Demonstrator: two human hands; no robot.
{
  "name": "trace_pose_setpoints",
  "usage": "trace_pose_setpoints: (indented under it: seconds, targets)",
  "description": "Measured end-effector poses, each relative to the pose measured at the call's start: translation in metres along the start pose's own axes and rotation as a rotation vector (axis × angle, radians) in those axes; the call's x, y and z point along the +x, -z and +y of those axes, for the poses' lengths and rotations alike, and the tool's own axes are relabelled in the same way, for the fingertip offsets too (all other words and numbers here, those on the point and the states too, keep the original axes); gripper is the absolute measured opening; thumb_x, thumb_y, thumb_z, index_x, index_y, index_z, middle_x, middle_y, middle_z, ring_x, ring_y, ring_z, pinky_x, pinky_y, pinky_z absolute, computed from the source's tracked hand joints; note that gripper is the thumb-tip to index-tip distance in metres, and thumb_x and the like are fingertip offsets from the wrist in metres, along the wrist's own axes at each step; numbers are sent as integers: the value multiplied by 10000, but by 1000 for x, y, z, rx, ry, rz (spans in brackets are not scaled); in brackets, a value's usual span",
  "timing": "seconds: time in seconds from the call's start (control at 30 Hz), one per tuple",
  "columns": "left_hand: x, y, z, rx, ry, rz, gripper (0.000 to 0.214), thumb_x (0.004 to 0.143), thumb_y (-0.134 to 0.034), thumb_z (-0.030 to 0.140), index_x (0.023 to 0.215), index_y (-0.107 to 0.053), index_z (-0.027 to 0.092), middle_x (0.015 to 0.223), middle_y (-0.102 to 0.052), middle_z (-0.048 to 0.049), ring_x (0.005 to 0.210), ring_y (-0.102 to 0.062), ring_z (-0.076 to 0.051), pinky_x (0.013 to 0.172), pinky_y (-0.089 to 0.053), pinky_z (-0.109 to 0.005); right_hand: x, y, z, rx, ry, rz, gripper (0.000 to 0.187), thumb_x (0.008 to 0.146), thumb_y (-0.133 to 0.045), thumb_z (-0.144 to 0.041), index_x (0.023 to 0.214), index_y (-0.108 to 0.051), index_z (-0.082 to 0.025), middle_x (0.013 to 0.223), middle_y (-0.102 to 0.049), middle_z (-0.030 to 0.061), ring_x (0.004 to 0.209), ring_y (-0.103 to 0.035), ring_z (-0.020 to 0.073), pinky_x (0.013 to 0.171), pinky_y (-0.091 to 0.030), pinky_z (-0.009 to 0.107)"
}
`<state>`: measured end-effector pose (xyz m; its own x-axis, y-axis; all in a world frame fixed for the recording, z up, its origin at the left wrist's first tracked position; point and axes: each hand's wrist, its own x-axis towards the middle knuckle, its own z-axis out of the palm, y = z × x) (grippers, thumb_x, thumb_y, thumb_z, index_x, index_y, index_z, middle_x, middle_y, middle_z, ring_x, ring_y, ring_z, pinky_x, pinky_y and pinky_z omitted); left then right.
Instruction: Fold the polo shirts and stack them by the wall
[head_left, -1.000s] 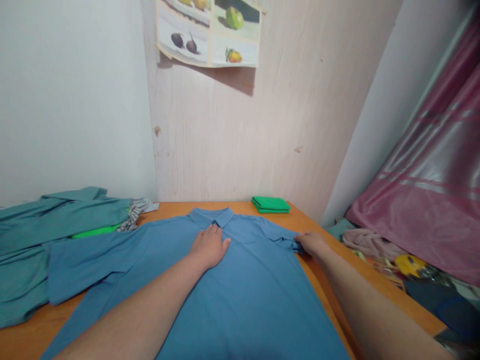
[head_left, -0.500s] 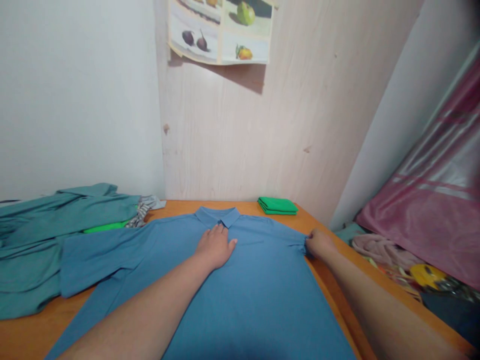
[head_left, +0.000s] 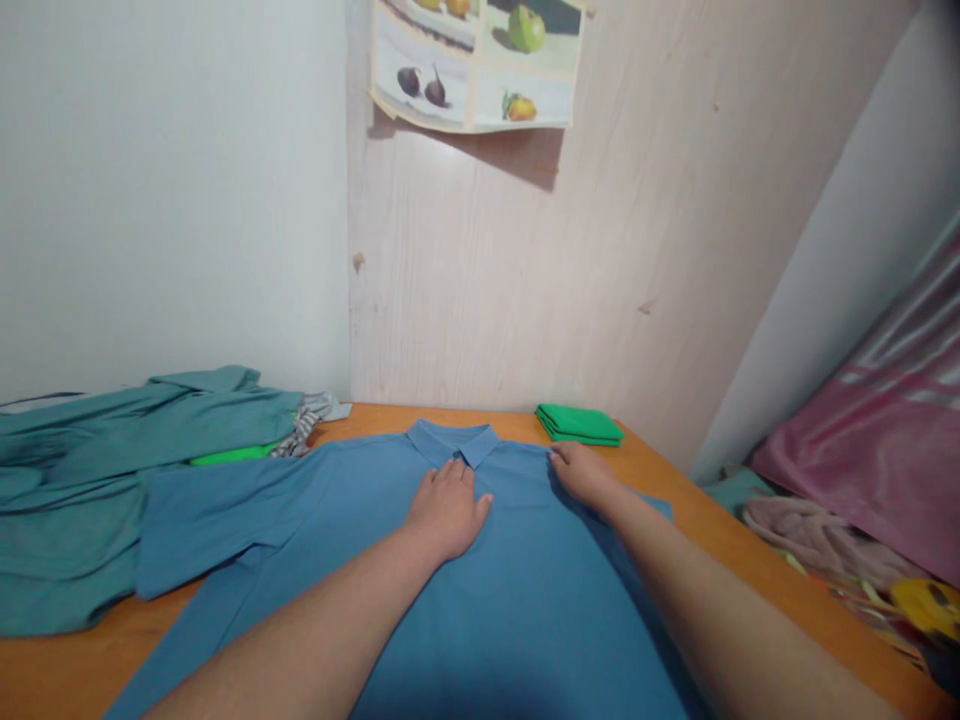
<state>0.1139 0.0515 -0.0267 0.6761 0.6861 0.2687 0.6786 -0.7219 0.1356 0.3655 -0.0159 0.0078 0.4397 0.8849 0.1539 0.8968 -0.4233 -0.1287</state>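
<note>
A blue collared shirt [head_left: 517,590] lies spread out, front side up, its collar toward the wall. My left hand [head_left: 448,508] rests flat on the upper chest just below the collar, fingers stretched and thumb apart. At the shirt's right shoulder edge, my right hand [head_left: 583,474] has its fingers drawn together on the fabric in what looks like a pinch. My right forearm covers part of that side, and the end of the right sleeve [head_left: 661,508] shows beyond it. The left sleeve [head_left: 202,515] is laid outward.
A folded green cloth [head_left: 579,425] sits at the table's back right. Teal garments [head_left: 150,430] are heaped at the left, with bright green and striped cloth beside them. The orange table [head_left: 720,540] meets a wall behind. Pink fabric [head_left: 862,450] hangs at the right.
My right hand has let go of the sleeve end and moved left to the shoulder. My left hand stays on the chest. The view has shifted slightly left.
</note>
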Motion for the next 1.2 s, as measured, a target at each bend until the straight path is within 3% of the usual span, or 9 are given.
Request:
trace_pose_setpoints:
  seconds: [0.07,0.17,0.3,0.5,0.67,0.83,0.97,1.03,1.2]
  targets:
    - [0,-1,0,-5,2,-1,627,969,-349,520,1382,-527,81,1508,-458,-212,1414,-398,-335,1144,-309,-496,4,-10,-7,-10,27,-61,481,966,-438,-410,1366,-592,-192,1426,-576,122,1347,-491,252,1106,-363,362]
    - [-1,0,1,-5,7,-4,631,967,-353,514,1385,-521,71,1512,-450,-215,1416,-394,-337,1144,-312,-496,8,-19,-9,-42,-17,-125,530,988,-360,-436,1415,-537,-177,1540,-443,140,1425,-379,333,1132,-285,575]
    - [-2,3,3,-7,12,-8,626,964,-358,505,1380,-521,67,1515,-445,-218,1415,-392,-340,1146,-310,-496,15,-21,-15,-77,-70,-131,552,994,-305,-437,1381,-558,-135,1540,-420,197,1451,-300,399,1088,-194,730]
    - [-4,8,7,-13,25,-30,615,964,-352,504,1384,-521,87,1510,-455,-206,1421,-384,-334,1152,-303,-498,21,-28,-43,-49,110,-156,558,1001,-305,-485,1481,-452,-242,1605,-348,82,1491,-251,269,1171,-229,528]
    - [-3,5,6,-9,34,-30,641,961,-345,513,1417,-498,90,1526,-442,-193,1429,-374,-325,1157,-298,-494,26,-32,-51,-45,82,-133,558,1017,-248,-455,1451,-485,-197,1563,-402,147,1460,-308,328,1135,-180,656]
    - [-3,0,4,-21,27,-8,658,959,-341,530,1427,-494,93,1528,-440,-192,1431,-370,-332,1157,-295,-501,30,-37,-62,-18,144,-125,524,1020,-269,-431,1474,-457,-251,1594,-364,98,1481,-271,276,1165,-182,586]
    - [-3,0,5,-31,34,-20,652,960,-341,535,1435,-488,113,1539,-428,-180,1447,-346,-326,1164,-283,-502,34,-40,-68,6,126,-116,523,1009,-300,-441,1465,-478,-257,1574,-401,94,1461,-310,307,1140,-220,608]
    - [-3,0,5,-38,35,-25,654,960,-343,534,1438,-482,112,1543,-420,-182,1452,-338,-324,1168,-278,-499,40,-39,-70,19,108,-91,491,998,-332,-427,1390,-568,-248,1507,-492,106,1428,-368,313,1127,-262,582]
    - [-4,2,7,-41,42,-33,658,960,-341,527,1443,-473,100,1540,-422,-191,1449,-340,-328,1168,-278,-507,63,-27,-79,72,43,-7,454,981,-342,-346,1151,-722,-167,1230,-693,151,1166,-621,261,977,-445,346]
